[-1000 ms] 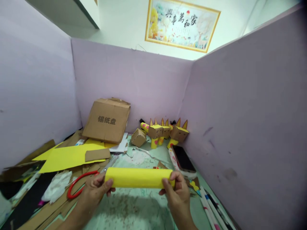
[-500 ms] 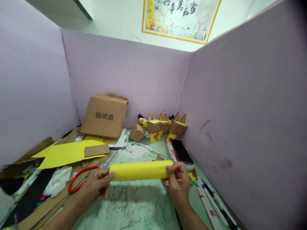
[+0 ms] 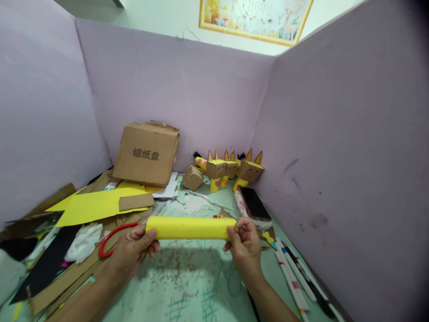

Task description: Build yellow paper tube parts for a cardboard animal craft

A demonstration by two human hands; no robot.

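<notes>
A long yellow paper tube (image 3: 191,228) is held level above the green table (image 3: 187,286). My left hand (image 3: 136,246) grips its left end, thumb in front and fingers behind. At the other end, my right hand (image 3: 244,241) pinches the paper between thumb and fingers. Red-handled scissors (image 3: 107,243) lie just left of my left hand, partly hidden by it. To the right of my right hand are several white marker pens (image 3: 291,281) and a small yellow paper cutout (image 3: 267,237).
A brown cardboard box (image 3: 145,154) leans at the back left, behind yellow paper sheets (image 3: 97,205) and cardboard strips. Cardboard animal heads (image 3: 216,170) on yellow tubes stand at the back, near a phone (image 3: 254,203). Lilac panels (image 3: 174,98) enclose the table.
My view has tilted slightly downward. The yellow tube has shifted a little left and up in view, and my right hand's fingers have moved around its end.
</notes>
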